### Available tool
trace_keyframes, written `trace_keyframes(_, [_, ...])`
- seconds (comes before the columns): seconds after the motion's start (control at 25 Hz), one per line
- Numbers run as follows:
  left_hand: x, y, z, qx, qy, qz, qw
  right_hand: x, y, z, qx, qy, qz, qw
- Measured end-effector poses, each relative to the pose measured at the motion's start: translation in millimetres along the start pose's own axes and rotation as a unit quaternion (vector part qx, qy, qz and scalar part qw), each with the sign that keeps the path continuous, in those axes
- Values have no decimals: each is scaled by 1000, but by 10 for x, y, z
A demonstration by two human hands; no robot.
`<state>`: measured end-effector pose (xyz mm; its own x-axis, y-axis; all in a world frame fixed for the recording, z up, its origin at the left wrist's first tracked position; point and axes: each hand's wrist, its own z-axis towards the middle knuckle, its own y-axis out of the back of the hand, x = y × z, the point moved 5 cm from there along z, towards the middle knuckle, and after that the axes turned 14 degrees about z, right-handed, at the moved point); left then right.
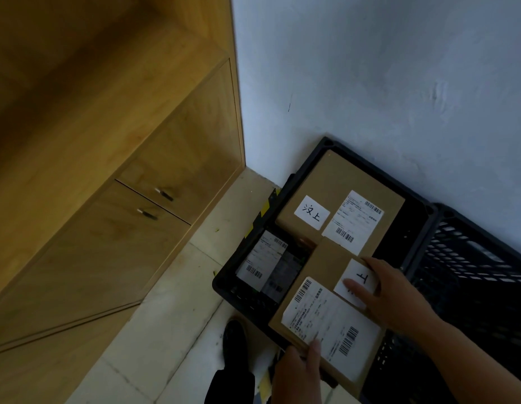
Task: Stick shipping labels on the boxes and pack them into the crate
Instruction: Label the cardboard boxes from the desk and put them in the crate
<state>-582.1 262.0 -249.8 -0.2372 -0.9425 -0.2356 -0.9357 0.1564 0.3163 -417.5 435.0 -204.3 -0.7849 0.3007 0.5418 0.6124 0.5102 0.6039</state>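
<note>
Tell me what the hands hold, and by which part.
A cardboard box: left hand grips its near edge, thumb on the shipping label; right hand holds its right edge, fingers on the small white sticker.

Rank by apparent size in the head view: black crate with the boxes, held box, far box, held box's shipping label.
1. black crate
2. held box and far box: alike; nearness makes the order unsure
3. shipping label

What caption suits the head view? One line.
Left hand and right hand hold a labelled box over the black crate beside another box.
</note>
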Motion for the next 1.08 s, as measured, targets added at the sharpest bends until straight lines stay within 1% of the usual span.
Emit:
trace_keyframes(0.12, [-26,56,39,-12,0,-4,1000,0,12,35,-1,6,-2,1000])
trace_keyframes(0.28, [23,53,88,-8,-3,-20,1000,-9,-11,60,-1,9,-4,1000])
trace_keyframes(0.44, [81,39,87,1,-27,5,1000,6,-4,23,-17,10,-3,1000])
trace_keyframes(0.64, [70,10,-142,17,-63,6,998,19,150,-208,-37,6,49,998])
trace_keyframes(0.72, [-6,93,-258,22,-84,37,996,54,243,-303,-40,4,79,996])
trace_keyframes(0.8, [-189,302,-387,-9,-115,67,991,104,412,-386,-53,-14,115,992])
trace_keyframes(0.88, [-549,595,-471,-45,-157,125,979,170,655,-434,-81,-32,168,982])
trace_keyframes(0.96, [-1046,848,-548,-62,-234,179,953,246,910,-489,-114,-34,230,966])
trace_keyframes(1.08, [-1790,1121,-596,-101,-321,210,918,268,1108,-521,-161,-44,303,938])
